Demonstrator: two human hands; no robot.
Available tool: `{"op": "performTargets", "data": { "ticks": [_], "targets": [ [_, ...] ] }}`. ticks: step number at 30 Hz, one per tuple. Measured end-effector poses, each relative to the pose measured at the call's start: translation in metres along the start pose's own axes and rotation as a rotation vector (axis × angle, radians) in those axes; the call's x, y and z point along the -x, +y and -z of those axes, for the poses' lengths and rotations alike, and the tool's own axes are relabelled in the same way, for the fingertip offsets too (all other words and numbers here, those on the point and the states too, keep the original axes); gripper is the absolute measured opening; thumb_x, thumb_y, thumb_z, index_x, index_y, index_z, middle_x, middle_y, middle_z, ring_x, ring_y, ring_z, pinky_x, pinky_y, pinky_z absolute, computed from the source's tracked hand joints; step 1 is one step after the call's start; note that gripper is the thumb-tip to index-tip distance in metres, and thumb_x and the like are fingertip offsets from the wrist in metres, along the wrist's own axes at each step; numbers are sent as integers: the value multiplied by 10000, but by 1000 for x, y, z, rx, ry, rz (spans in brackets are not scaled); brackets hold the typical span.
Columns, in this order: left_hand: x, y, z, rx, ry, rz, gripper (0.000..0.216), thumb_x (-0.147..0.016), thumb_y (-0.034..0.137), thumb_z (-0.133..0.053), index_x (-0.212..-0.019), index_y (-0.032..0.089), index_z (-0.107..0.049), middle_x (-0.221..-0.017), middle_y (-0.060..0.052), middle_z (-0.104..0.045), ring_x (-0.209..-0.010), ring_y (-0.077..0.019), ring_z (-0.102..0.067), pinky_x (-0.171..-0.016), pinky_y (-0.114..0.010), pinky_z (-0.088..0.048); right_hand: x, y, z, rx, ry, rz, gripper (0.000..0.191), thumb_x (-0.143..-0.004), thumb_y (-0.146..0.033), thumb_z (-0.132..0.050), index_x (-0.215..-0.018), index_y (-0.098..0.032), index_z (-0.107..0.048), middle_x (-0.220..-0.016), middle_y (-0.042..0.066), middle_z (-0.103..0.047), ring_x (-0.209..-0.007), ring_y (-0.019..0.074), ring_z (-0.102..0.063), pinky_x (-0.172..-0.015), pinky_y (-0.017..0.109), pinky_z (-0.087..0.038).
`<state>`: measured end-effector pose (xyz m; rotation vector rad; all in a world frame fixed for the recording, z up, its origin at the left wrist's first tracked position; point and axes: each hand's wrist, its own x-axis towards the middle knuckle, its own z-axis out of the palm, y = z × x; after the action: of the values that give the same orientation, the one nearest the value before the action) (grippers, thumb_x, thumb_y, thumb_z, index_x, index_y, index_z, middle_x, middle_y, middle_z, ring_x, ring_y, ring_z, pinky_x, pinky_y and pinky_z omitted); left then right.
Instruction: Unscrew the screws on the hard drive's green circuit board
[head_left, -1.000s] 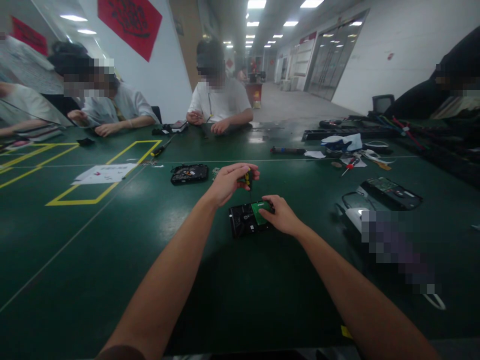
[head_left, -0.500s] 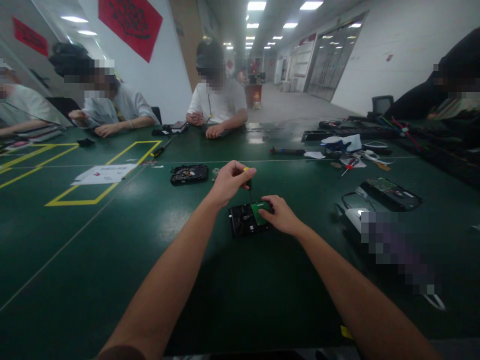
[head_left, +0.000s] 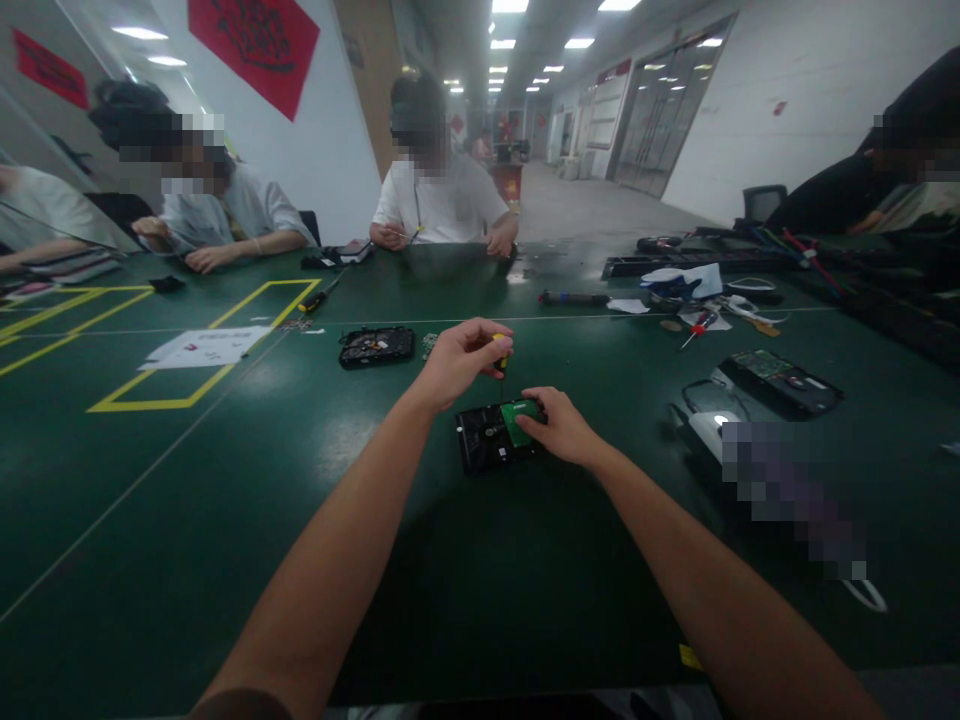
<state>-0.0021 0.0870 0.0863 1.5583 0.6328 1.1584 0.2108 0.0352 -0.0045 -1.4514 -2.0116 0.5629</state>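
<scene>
Screwdriver (head_left: 500, 352) pinched upright in left hand (head_left: 457, 365) over drive (head_left: 491, 438)

2 hands (head_left: 461, 365) (head_left: 561, 430), 3 hard drives (head_left: 486, 442) (head_left: 376, 347) (head_left: 780, 383), 1 held screwdriver (head_left: 501, 352), 1 white paper sheet (head_left: 204, 346), 2 red wall banners (head_left: 255, 45) (head_left: 45, 68)

Green, yellow-lined table (head_left: 225, 470); seemingly yellow-black screwdriver (head_left: 500, 352).

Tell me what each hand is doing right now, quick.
Left hand: closed on a yellow-handled screwdriver, upright above the hard drive.
Right hand: laid on the hard drive's green board; a firm grip cannot be told.
</scene>
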Motion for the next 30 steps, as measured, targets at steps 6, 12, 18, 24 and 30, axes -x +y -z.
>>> {"op": "performTargets", "data": {
  "ticks": [6, 12, 18, 24, 30],
  "targets": [
    [-1, -7, -12, -60, 112, -62, 382, -786, 335, -866, -925, 181, -545, -899, -45, -703, -710, -126, -656, -494, -194, -534, 1, 0, 0, -7, 0, 4, 438, -930, -302, -698, -1333, -157, -605, -1294, 162, -637, -1140, 289, -589, -960, 460, -508],
    [-2, -5, -5, -28, 9, 11, 336, -927, 452, -702, -1125, 182, -686, -902, -51, -682, -864, -167, -693, -549, -190, -526, 0, 1, -1, 2, -10, 7, 461, -935, -323, -691, -1349, -143, -595, -1296, 162, -635, -1133, 282, -591, -970, 451, -506],
    [-1, 0, 5, 92, -19, 88, 269, -945, 420, -677, -1024, 174, -755, -975, -89, -704, -926, -193, -684, -624, -251, -581, -1, 3, -2, -6, 5, 8, 442, -924, -315, -698, -1330, -164, -610, -1264, 148, -646, -1111, 275, -596, -979, 468, -496],
    [-1, 1, 2, -23, 41, 70, 323, -843, 465, -808, -904, 161, -719, -889, -60, -688, -776, -143, -648, -616, -246, -574, 1, -1, 0, -19, -4, 3, 439, -930, -316, -701, -1338, -182, -607, -1271, 145, -641, -1126, 279, -592, -969, 462, -499],
    [-1, -3, 2, -38, 80, 49, 350, -797, 436, -859, -858, 168, -642, -800, -16, -651, -690, -114, -613, -543, -221, -518, 1, -2, 1, -18, -7, 3, 424, -927, -295, -710, -1327, -193, -617, -1262, 136, -634, -1137, 272, -590, -975, 449, -489]
  ]
}}
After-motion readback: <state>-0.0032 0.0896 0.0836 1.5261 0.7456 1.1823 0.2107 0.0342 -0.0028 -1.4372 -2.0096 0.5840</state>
